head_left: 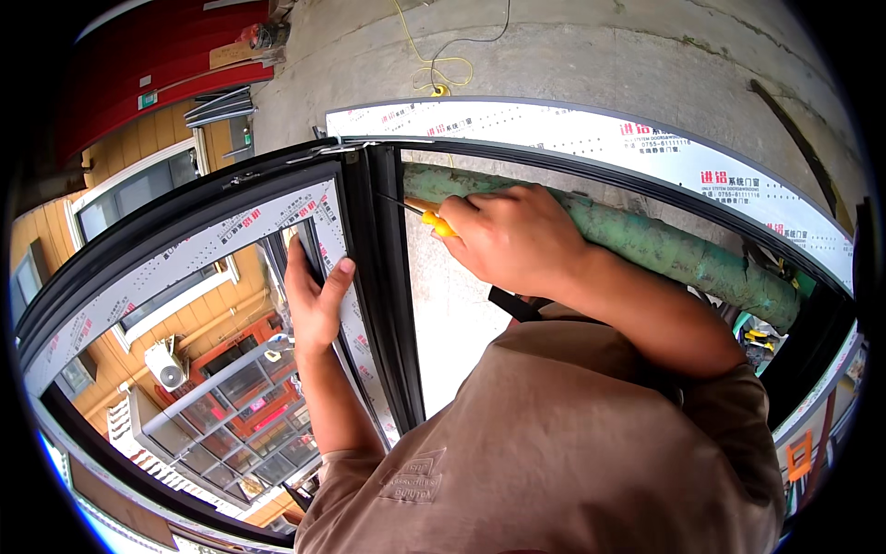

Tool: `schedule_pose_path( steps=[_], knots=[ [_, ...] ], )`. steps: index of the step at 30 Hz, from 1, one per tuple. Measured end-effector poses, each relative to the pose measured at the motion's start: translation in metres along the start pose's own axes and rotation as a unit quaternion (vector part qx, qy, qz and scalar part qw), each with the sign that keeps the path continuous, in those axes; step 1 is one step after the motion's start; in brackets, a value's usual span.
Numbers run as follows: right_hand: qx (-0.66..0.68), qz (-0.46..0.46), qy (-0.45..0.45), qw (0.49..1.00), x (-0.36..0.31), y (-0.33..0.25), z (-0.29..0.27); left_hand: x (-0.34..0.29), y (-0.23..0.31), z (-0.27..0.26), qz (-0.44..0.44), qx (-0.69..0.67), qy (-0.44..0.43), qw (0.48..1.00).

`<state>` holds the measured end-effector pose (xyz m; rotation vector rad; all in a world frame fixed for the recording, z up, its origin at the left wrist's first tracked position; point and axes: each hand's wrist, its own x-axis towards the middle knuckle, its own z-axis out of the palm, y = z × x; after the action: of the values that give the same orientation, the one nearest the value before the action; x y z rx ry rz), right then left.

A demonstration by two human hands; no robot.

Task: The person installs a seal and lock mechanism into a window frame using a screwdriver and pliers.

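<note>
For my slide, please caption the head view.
Left hand gripping a window frame, right hand holding a yellow-handled tool.

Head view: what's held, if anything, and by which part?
Right hand: yellow-handled screwdriver, by the handle. Left hand: window sash, by its film-covered stile.

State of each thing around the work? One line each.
Left grip: closed around left panel's inner edge.
Left panel: white printed film on.
Right grip: closed on tool.
Yellow-handled tool: held, shaft toward black post.
Green pole: slanted, surface scuffed.
Yellow cable: loosely looped on ground.
</note>
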<state>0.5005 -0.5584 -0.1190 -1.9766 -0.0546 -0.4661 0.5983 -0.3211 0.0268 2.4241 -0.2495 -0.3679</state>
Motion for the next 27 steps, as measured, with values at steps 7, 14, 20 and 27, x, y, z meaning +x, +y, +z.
schedule_pose_path(
  steps=[7, 14, 20, 27],
  knots=[
    [0.094, -0.033, 0.003, 0.995, 0.007, 0.003, -0.007, 0.001, 0.0, 0.001, 0.019, 0.029, -0.003, 0.999],
    [0.136, -0.083, -0.064, 0.985, 0.009, -0.001, -0.007, 0.005, -0.006, -0.005, 0.041, 0.073, 0.001, 0.996],
    [0.211, -0.097, -0.2, 0.952, 0.018, -0.031, -0.008, -0.005, 0.014, -0.014, 0.044, 0.142, 0.042, 0.988],
    [0.207, -0.186, -0.359, 0.891, -0.007, -0.089, 0.03, -0.175, 0.012, -0.016, 0.227, -0.001, 0.314, 0.922]
  ],
)
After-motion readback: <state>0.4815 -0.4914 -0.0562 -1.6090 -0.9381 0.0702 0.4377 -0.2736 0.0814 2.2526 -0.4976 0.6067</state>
